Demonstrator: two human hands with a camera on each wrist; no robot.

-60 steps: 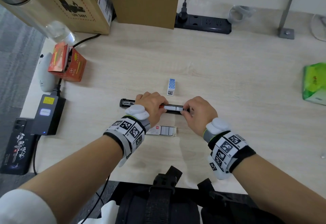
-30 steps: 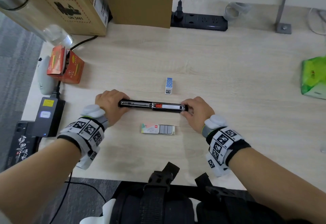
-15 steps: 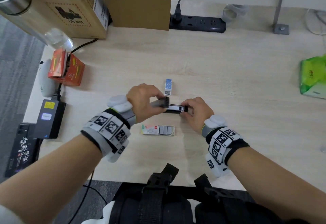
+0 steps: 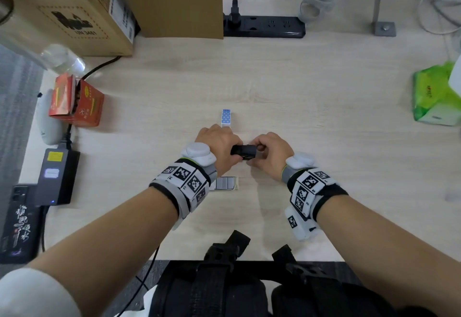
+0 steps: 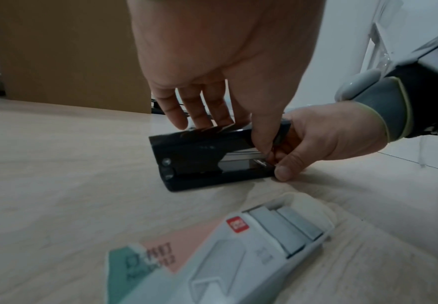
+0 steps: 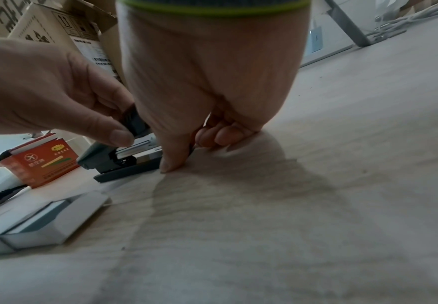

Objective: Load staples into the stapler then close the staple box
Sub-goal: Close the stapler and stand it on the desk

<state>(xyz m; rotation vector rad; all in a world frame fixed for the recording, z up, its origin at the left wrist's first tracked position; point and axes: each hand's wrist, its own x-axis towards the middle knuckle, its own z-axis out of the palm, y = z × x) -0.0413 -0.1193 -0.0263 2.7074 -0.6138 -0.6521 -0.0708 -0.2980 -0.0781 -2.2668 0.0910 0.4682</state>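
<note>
Your left hand (image 4: pixel 219 147): fingers pinch top arm of stapler (image 5: pixel 200 160). Right hand (image 4: pixel 269 157): fingers pinch its front end against surface (image 4: pixel 324 117). Press arm down squarely till it latches; keep base pinned. Staple box (image 5: pixel 251 246) lies open just behind left fingers, toward wrist.

The left forearm (image 4: pixel 112 231) and the right forearm (image 4: pixel 379 224) reach in from the near edge and converge, each wrist wrapped in a band (image 4: pixel 185 179) of black-and-white markers. The left grip (image 4: pixel 219 145) lies palm-down over the stapler (image 4: pixel 244 152), fingers on its top and thumb on its near side. The right grip (image 4: pixel 272 154) curls round the stapler's right end, thumb tip touching the tabletop (image 4: pixel 324 117).
</note>
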